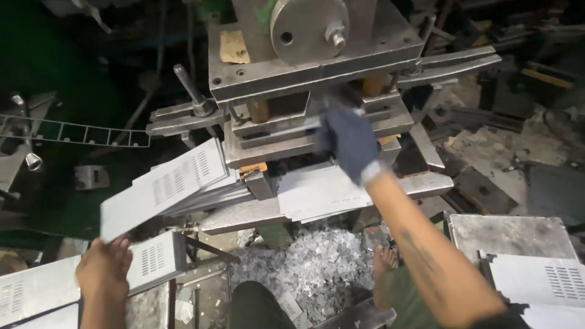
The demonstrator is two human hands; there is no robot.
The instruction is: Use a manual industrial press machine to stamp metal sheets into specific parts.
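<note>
Perforated metal sheet (164, 186) rests tilted in my bare left hand (105, 268), fingers clamped on its lower corner, left of the press (317, 79). It should go in flat and square. My gloved right hand (348, 143) reaches into the die; blur hides whether it grips anything.
</note>
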